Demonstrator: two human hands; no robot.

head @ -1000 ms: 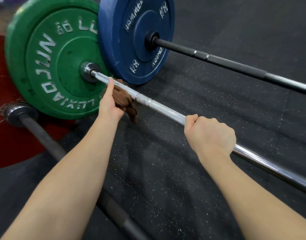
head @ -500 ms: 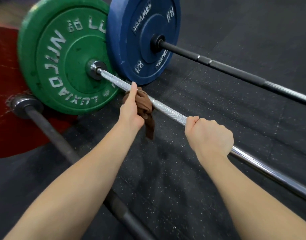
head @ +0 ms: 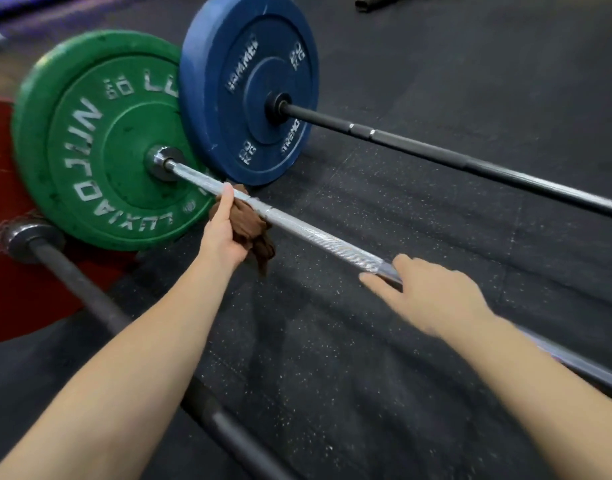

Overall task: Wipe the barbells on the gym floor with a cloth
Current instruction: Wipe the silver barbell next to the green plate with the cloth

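A silver barbell bar (head: 318,237) runs from the green plate (head: 100,147) at the left down toward the lower right. My left hand (head: 224,230) grips a brown cloth (head: 252,226) wrapped round this bar, a short way from the green plate. My right hand (head: 432,296) lies further along the bar with fingers spread and relaxed, its fingertips over the shaft, and it is blurred. Behind, a black bar (head: 436,154) carries a blue plate (head: 249,88).
A third dark bar (head: 89,296) with a grey collar (head: 27,237) lies on the floor under my left forearm. Red flooring (head: 6,292) shows at the left. Black speckled rubber mat (head: 366,375) covers the floor between the bars.
My right hand has let go of the silver bar and opened its fingers. My left hand with the cloth slid back along the bar toward the green plate.
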